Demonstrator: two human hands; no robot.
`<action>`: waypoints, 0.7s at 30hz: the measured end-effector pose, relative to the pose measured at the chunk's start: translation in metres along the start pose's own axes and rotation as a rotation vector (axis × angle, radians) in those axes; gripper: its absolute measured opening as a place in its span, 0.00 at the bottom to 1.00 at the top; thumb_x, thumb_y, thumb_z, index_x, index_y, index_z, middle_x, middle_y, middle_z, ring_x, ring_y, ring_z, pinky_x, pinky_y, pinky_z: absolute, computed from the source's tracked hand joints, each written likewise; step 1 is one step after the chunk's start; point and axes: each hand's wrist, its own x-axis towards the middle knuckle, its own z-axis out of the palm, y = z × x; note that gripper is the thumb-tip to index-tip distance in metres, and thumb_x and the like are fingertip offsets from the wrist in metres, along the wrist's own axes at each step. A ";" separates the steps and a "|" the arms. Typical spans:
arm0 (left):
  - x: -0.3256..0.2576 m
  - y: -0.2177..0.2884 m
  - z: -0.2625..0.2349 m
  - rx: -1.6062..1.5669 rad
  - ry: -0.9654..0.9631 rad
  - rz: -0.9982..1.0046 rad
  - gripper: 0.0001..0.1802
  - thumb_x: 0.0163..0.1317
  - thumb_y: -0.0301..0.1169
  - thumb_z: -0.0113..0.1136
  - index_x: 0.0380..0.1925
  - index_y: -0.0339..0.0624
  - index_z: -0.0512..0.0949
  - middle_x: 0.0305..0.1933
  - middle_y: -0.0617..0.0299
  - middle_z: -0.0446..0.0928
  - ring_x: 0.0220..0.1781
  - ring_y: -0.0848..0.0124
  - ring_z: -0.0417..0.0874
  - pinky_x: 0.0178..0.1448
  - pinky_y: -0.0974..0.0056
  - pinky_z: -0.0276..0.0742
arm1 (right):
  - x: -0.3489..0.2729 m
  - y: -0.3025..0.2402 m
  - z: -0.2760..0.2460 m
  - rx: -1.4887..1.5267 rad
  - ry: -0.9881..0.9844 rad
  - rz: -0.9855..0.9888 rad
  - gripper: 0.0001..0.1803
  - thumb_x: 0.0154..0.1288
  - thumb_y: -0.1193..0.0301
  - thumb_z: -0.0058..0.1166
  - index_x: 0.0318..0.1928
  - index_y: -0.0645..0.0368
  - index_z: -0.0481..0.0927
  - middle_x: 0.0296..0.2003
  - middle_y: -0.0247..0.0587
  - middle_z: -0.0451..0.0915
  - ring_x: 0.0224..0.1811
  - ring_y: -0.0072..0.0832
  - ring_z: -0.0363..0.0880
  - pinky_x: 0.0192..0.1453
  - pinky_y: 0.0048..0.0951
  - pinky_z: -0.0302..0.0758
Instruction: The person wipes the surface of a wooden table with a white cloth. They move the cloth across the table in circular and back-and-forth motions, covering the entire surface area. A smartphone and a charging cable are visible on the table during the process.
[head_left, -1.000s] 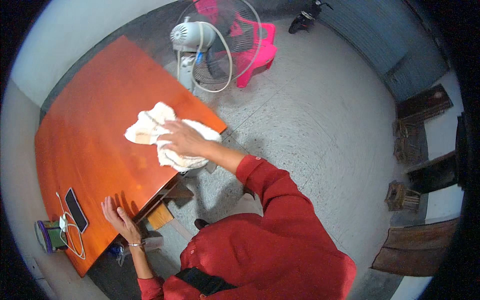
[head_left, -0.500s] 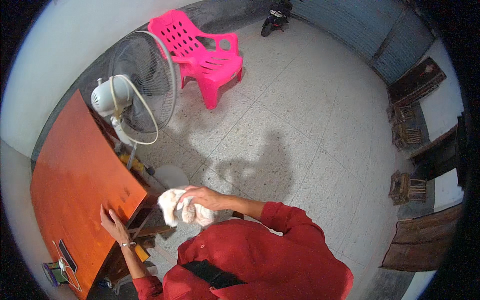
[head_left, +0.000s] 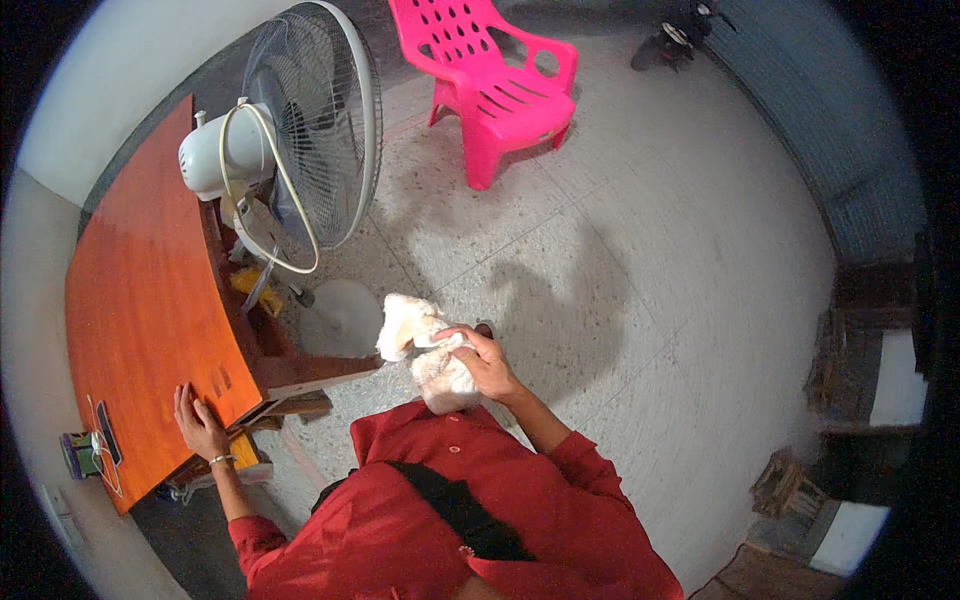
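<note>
Left hand [head_left: 200, 422] lay flat, open, on orange bench [head_left: 140, 310] edge at 8 o'clock | right hand [head_left: 485, 362] gripped bunched white cloth [head_left: 425, 352] at centre, off the bench | risk: dangling cloth could snag fan [head_left: 300, 130] at 11 o'clock.

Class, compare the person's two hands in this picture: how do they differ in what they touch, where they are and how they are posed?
The left hand lies flat with fingers spread on the orange table; the right hand is curled around a bunched white cloth. The left hand rests at the table's near edge; the right hand is raised off the table, over the floor in front of the chest. The left holds nothing; the right grips. Both come out of red sleeves.
</note>
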 end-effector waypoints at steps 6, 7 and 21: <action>-0.004 -0.007 0.004 -0.113 0.044 -0.023 0.20 0.70 0.36 0.44 0.53 0.37 0.77 0.63 0.54 0.72 0.65 0.59 0.72 0.67 0.59 0.65 | 0.059 0.000 -0.087 0.035 -0.074 0.135 0.16 0.70 0.78 0.38 0.54 0.61 0.74 0.47 0.34 0.77 0.49 0.18 0.72 0.56 0.23 0.69; -0.004 -0.006 0.006 -0.106 0.040 -0.061 0.20 0.70 0.36 0.44 0.53 0.36 0.76 0.63 0.53 0.72 0.65 0.59 0.71 0.67 0.58 0.65 | 0.071 -0.003 -0.101 0.099 -0.107 0.150 0.15 0.71 0.77 0.39 0.54 0.61 0.74 0.46 0.33 0.77 0.48 0.19 0.72 0.56 0.24 0.69; -0.047 -0.034 0.011 0.536 0.190 -0.580 0.24 0.71 0.43 0.36 0.56 0.53 0.78 0.63 0.48 0.71 0.63 0.52 0.70 0.67 0.54 0.63 | 0.229 -0.011 -0.193 0.140 -0.184 0.227 0.15 0.72 0.75 0.41 0.56 0.58 0.74 0.41 0.31 0.78 0.43 0.16 0.73 0.48 0.21 0.73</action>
